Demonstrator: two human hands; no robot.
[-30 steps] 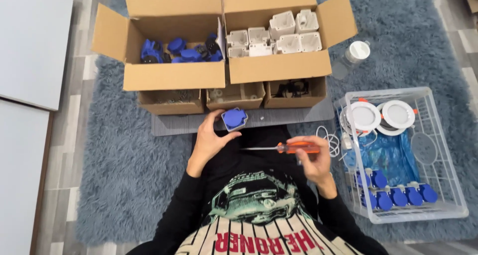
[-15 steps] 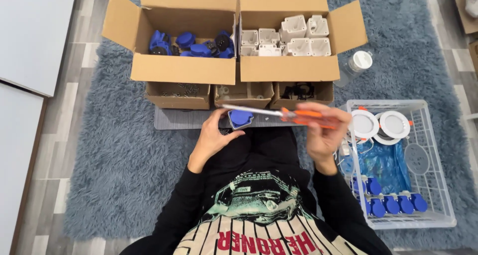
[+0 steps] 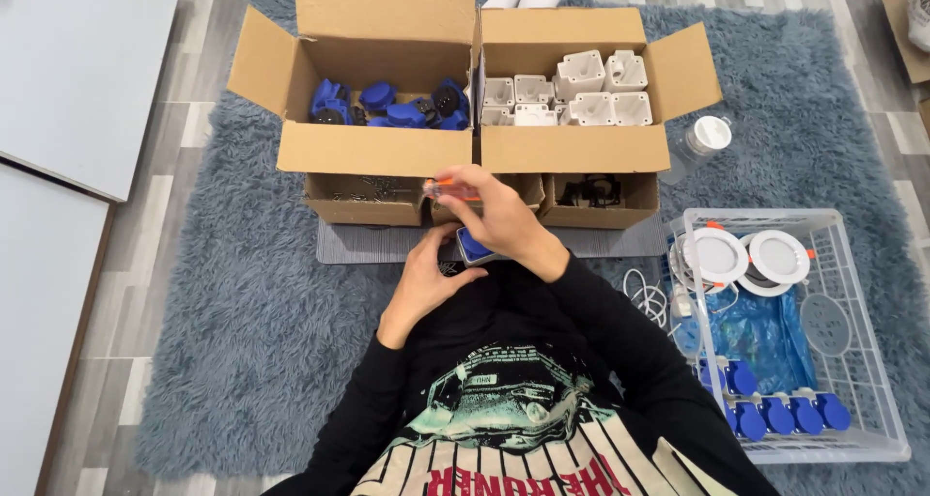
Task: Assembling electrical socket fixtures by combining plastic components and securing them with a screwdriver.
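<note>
My left hand (image 3: pixel 426 281) holds a small blue and grey socket part (image 3: pixel 473 247) in front of my chest, over a grey mat (image 3: pixel 368 244). My right hand (image 3: pixel 499 215) is closed on an orange-handled screwdriver (image 3: pixel 448 190), held above the part with its handle pointing left. The screwdriver's shaft is hidden behind my fingers.
Two open cardboard boxes stand ahead: the left box (image 3: pixel 378 147) has blue parts, the right box (image 3: pixel 572 147) white housings. Three small boxes (image 3: pixel 368 198) sit in front of them. A white wire basket (image 3: pixel 823 360) at right holds round lights and blue parts. A jar (image 3: pixel 699 143) lies nearby.
My right hand has swung the screwdriver from my right side leftward and up, over the blue part. The left hand has stayed on the part, shifting slightly.
</note>
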